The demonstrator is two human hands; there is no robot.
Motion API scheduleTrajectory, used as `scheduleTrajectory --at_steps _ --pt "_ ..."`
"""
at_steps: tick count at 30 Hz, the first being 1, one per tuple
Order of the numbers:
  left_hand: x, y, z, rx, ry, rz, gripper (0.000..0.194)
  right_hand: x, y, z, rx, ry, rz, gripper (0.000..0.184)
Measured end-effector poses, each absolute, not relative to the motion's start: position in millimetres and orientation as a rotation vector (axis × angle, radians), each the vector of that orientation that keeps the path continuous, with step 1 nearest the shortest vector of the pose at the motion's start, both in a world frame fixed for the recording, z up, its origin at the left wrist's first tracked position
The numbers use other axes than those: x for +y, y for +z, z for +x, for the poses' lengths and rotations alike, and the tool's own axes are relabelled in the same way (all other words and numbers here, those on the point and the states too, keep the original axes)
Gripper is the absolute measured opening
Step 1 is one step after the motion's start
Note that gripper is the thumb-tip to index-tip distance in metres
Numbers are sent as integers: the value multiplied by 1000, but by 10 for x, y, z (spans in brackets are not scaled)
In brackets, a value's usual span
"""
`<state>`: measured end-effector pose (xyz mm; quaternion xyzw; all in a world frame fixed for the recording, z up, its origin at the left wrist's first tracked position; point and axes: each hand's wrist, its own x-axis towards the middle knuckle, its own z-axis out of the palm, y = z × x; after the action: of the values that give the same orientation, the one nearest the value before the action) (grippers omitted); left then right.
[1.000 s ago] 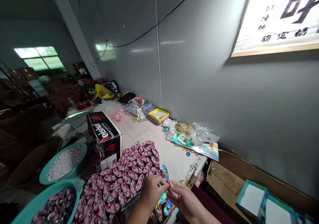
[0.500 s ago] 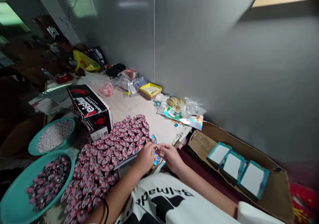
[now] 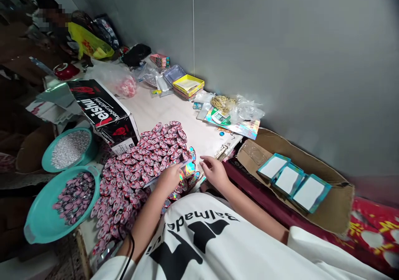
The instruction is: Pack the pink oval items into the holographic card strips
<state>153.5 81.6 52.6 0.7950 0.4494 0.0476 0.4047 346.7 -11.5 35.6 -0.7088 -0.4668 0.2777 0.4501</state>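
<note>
My left hand (image 3: 170,179) is closed on a flat, shiny rainbow-coloured card (image 3: 188,169) at the near end of a pile. Its fingertips are partly hidden. To the right, my right hand (image 3: 215,172) hangs over the table's near edge with thumb and forefinger apart, and I see nothing in it. Many small oval pink-and-red pieces (image 3: 156,155), overlapping in rows, spread over the table left of my hands. A few shiny-faced pieces (image 3: 192,153) stand just beyond the card.
Two teal basins, one with white bits (image 3: 71,149) and one with pink-and-dark pieces (image 3: 76,197), stand left. A black box (image 3: 102,109) sits behind the pile. At right, a cardboard tray (image 3: 336,213) holds three teal-edged stacks. A person (image 3: 51,18) is far left.
My hands, close together at the fingertips before, have moved apart. The left went left onto the shiny card; the right has opened. The view has tilted down.
</note>
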Motion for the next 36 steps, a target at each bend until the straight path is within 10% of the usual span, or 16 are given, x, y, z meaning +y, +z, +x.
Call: scheduleTrajectory --at_steps 21,27,36 --pt "702 -77 994 1706 -63 2179 18 399 -880 4120 -987 964 -2066 27" --pt "851 -126 1052 1734 -146 2231 62 517 -765 4063 -1049 882 -2055 37" --pt "832 310 952 1435 -88 2280 18 279 -90 3808 -1723 506 -1613 26"
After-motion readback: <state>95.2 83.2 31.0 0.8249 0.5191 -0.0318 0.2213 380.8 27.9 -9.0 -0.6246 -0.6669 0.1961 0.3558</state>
